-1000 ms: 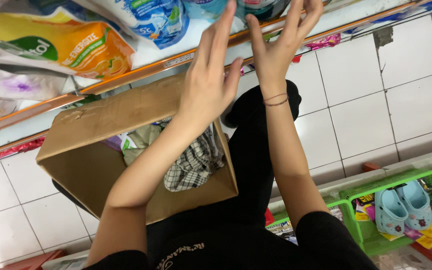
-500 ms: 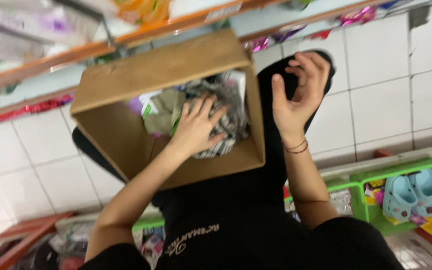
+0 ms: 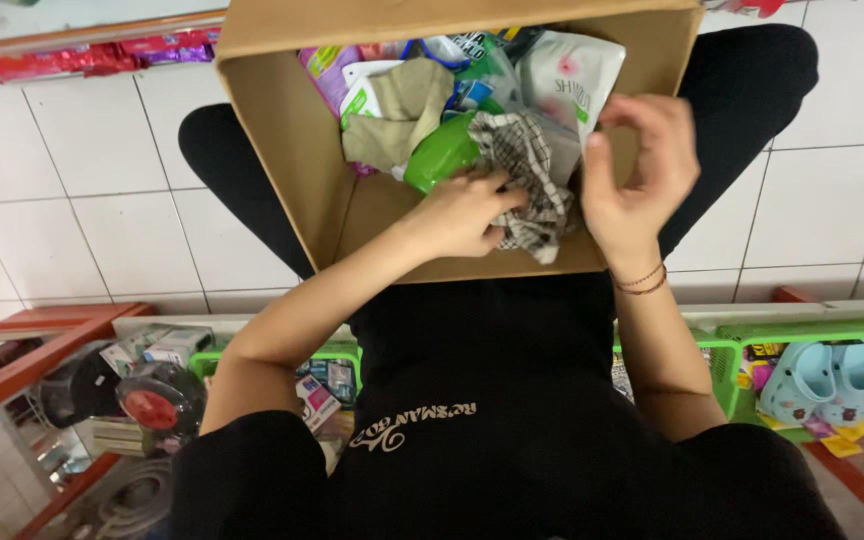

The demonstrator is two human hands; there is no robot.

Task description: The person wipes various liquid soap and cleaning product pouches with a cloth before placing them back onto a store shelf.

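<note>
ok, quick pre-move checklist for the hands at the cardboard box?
1. Left hand grips the checked cloth: ok, fingers closed on it.
2. Right hand free: ok, open and curled at the box's right wall, holding nothing.
3. Cardboard box steady: ok, it rests on the lap, open side up.
4. Cloth clear of the green bottle: not ok, they touch.
5. White pouch out of the way: cannot tell, the cloth overlaps its lower edge.
</note>
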